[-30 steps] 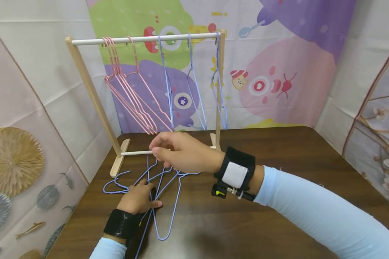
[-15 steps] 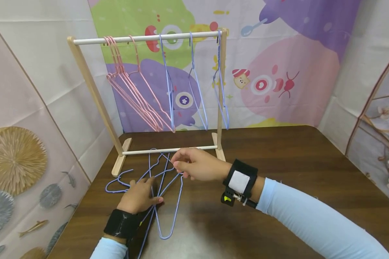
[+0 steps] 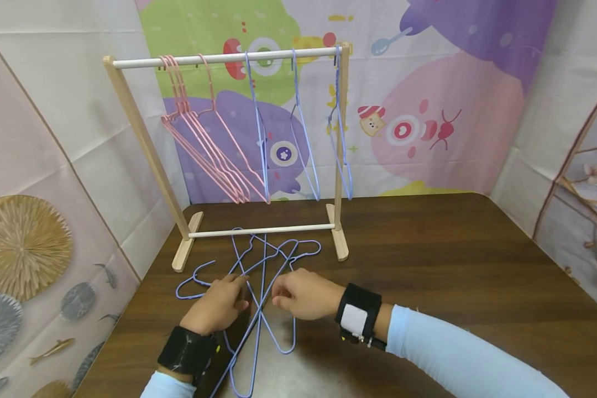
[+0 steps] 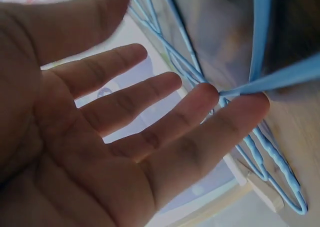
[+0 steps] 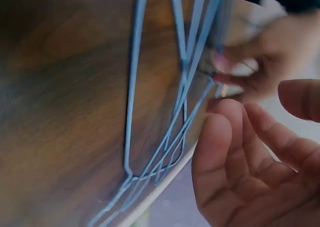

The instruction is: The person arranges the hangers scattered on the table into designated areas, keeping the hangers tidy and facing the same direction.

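Observation:
Several blue wire hangers [image 3: 261, 301] lie crossed over each other on the brown table, in front of a small rack. My left hand [image 3: 214, 304] is at their left side; in the left wrist view its fingers [image 4: 185, 142] are extended, with the fingertips at a blue wire. Just right of the crossed wires is my right hand [image 3: 308, 293], above part of a hanger. In the right wrist view its fingers [image 5: 215, 142] are loosely bent, and nothing is held between thumb and fingers.
The rack has wooden posts [image 3: 146, 149] and a white top rod [image 3: 129, 63]. Several pink hangers [image 3: 224, 174] hang on its left, blue hangers [image 3: 297, 99] on its right. A white lower rod [image 3: 308, 227] runs behind the loose hangers. Printed cloth surrounds the table [image 3: 428, 249].
My right hand has come down from near the lower rod to beside the left hand. The loose blue hangers have shifted and spread to the right and nearer. The left hand has barely moved.

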{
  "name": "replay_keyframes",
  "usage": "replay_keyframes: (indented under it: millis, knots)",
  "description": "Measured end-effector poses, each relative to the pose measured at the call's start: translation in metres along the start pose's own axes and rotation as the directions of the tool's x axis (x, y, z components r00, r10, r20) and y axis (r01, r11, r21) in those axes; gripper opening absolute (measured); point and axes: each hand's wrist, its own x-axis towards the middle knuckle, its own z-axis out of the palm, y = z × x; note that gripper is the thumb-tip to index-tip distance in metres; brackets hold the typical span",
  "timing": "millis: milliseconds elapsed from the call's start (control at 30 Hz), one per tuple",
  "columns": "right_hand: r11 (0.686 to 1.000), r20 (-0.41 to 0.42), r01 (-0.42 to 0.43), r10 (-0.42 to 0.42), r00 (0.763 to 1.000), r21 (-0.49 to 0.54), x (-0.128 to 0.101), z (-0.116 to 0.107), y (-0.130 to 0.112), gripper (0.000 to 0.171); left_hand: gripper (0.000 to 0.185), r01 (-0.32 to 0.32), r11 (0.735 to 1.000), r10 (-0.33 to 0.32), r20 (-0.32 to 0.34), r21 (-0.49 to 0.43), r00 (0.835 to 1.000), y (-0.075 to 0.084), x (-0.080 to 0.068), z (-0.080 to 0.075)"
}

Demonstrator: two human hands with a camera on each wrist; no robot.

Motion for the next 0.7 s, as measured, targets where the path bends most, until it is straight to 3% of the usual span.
replay_keyframes:
  millis: [133,367,500,600,700]
  knots:
    - [0.975,0.075,0.019,-0.003,0.997,-0.221,0.004,0.022,-0.015,0.016,0.05,-0.039,0.998,0.039,0.0,-0.059,0.999,0.001,-0.001,-0.001]
    - [0.876,0.137,0.097,-0.037,0.99,-0.472,0.006,0.058,-0.038,0.025,0.059,-0.061,0.988,0.06,-0.011,-0.139,0.998,0.005,-0.001,0.0]
    - [0.855,0.18,0.117,-0.029,0.983,-0.505,0.001,0.068,-0.043,0.033,0.063,-0.054,0.983,0.054,-0.002,-0.175,0.999,0.009,-0.001,0.0]
    - [0.864,0.19,0.108,-0.015,0.982,-0.492,-0.003,0.069,-0.041,0.032,0.056,-0.066,0.985,0.06,-0.046,-0.159,0.997,0.01,-0.002,0.001]
    - [0.872,0.191,0.111,-0.02,0.981,-0.477,-0.006,0.067,-0.038,0.028,0.045,-0.039,0.996,0.03,-0.105,-0.084,0.994,0.008,-0.003,0.002]
